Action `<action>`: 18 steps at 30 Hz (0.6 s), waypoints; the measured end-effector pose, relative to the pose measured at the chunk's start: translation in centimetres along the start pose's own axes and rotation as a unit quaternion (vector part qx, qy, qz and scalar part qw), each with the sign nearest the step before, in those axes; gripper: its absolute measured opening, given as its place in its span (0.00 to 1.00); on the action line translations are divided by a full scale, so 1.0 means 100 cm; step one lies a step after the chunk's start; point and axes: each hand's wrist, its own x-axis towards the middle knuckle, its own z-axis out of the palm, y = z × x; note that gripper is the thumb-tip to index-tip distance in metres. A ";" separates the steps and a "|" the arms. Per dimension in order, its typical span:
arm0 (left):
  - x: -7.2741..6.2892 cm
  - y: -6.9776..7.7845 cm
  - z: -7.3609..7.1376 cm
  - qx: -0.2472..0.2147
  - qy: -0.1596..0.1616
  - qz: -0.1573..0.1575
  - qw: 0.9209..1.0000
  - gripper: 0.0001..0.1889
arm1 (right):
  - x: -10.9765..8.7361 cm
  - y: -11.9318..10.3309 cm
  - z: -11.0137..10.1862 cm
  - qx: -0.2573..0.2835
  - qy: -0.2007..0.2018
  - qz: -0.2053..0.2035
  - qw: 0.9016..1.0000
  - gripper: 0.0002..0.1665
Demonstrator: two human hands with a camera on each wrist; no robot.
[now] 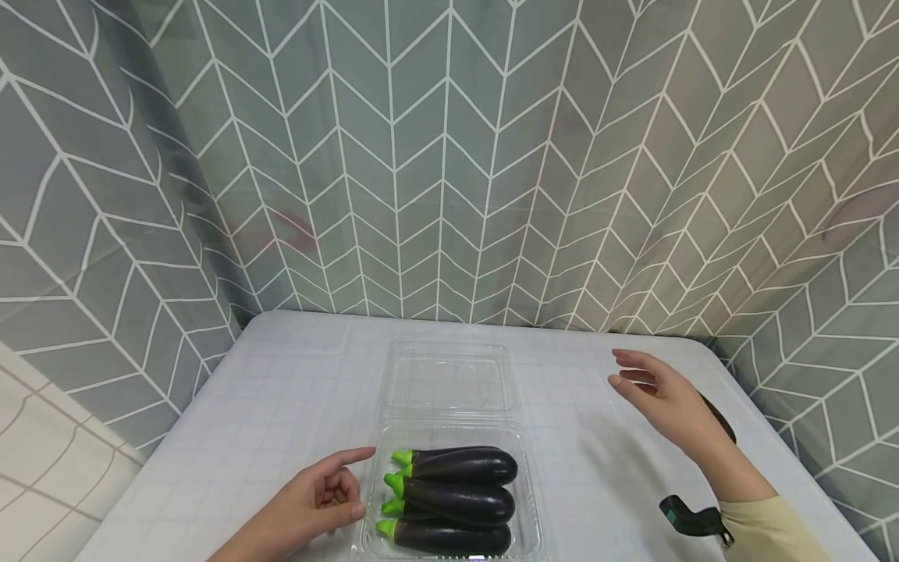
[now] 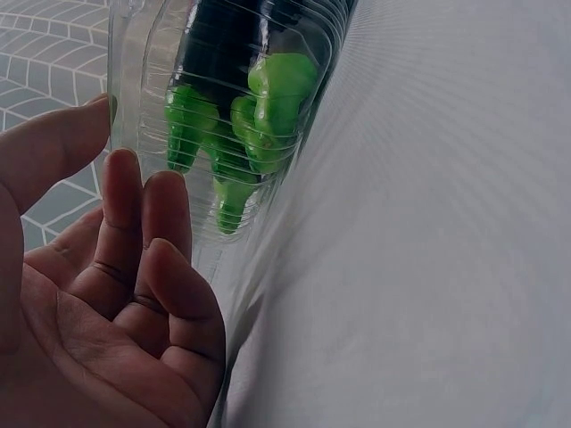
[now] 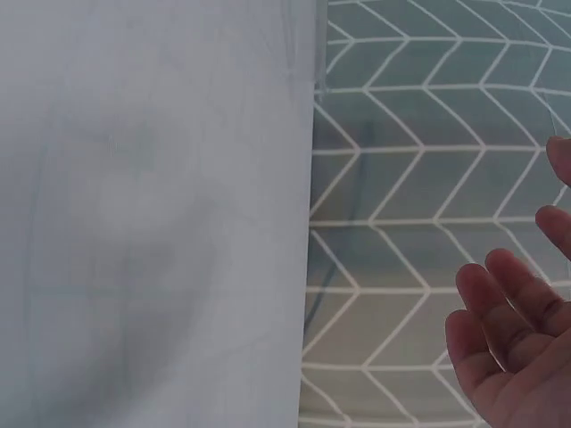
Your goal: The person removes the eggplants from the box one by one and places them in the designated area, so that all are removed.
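Note:
Several dark eggplants with bright green stems [image 1: 460, 499] lie side by side in a clear plastic clamshell container [image 1: 531, 499]. Its clear lid [image 1: 449, 382] is folded back flat on the table, away from me. My left hand [image 1: 316, 496] is at the container's left edge, beside the stems, thumb and index finger spread and the others loosely bent. In the left wrist view the thumb tip reaches the container's rim; whether it presses there I cannot tell. Off to the right, my right hand [image 1: 656, 398] hovers above the table, fingers relaxed and holding nothing.
A white cloth-covered table [image 1: 295, 390] carries the container. Grey curtains with white chevron lines [image 1: 449, 172] stand behind and at both sides. A dark item [image 1: 718, 417] is partly hidden behind the right wrist. A black wrist mount [image 1: 691, 517] sits by the right sleeve.

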 end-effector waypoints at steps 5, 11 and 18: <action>0.000 0.001 0.000 0.003 -0.001 0.001 1.000 0.33 | 0.001 -0.009 0.011 0.004 -0.004 -0.015 1.000 0.35; 0.000 0.002 0.000 0.002 -0.002 0.006 1.000 0.33 | 0.005 -0.018 0.024 0.013 -0.011 -0.039 0.999 0.32; 0.001 -0.001 -0.001 0.010 0.004 0.002 1.000 0.33 | 0.009 -0.032 0.039 0.042 -0.032 -0.056 0.997 0.31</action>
